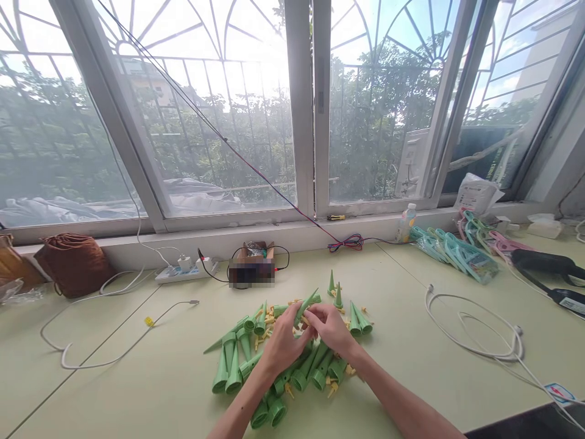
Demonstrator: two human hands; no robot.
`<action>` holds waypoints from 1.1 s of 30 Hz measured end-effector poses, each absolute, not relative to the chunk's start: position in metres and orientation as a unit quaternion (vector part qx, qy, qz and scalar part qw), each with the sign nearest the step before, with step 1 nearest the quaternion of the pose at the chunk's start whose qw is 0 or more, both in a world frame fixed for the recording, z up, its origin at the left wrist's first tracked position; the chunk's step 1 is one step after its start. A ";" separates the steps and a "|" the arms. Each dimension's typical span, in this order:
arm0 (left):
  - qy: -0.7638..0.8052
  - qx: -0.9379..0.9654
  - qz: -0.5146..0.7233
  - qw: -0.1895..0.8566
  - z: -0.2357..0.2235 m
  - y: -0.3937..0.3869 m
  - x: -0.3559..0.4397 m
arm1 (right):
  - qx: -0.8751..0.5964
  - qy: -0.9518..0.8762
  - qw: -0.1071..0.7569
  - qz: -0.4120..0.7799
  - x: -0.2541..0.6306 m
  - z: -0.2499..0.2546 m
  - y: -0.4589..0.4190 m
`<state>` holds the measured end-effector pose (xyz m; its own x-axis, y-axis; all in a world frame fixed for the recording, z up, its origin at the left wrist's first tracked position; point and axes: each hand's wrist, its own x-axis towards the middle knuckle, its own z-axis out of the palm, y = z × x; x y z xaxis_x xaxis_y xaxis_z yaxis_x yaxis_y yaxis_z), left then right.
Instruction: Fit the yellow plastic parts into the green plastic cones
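Over a pile of green plastic plant watering spikes (232, 366), my two hands meet. My left hand (287, 338) is closed round one green watering spike (307, 305), its tip slanting up and to the right. My right hand (329, 326) pinches at the side of that spike, with a small yellow valve (305, 317) partly showing at its fingertips. Loose yellow valves (333, 389) lie scattered among the spikes. Two spikes (337, 297) stand upright just beyond my hands, and two more (360, 320) lie to the right.
Behind the pile sits a small open box (258, 250), with a power strip (183, 271) to its left. White cables (475, 350) lie on the table (150, 402) at both sides. Brown pouch (75, 265) far left; bottle (406, 224) and bagged teal items (457, 250) back right.
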<state>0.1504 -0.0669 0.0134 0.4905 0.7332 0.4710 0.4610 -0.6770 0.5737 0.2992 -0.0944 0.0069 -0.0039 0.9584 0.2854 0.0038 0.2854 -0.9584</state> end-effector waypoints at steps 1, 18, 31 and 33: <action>0.353 0.843 0.360 0.190 0.013 -0.067 0.150 | -0.424 -0.569 0.564 0.422 0.299 0.007 -0.094; 0.326 0.845 0.378 0.193 0.015 -0.069 0.151 | -0.384 -0.538 0.566 0.492 0.300 0.000 -0.088; 0.347 0.840 0.377 0.179 0.009 -0.066 0.149 | -0.404 -0.507 0.552 0.525 0.300 0.006 -0.092; 0.350 0.835 0.387 0.176 0.008 -0.064 0.149 | -0.406 -0.521 0.546 0.515 0.300 0.004 -0.092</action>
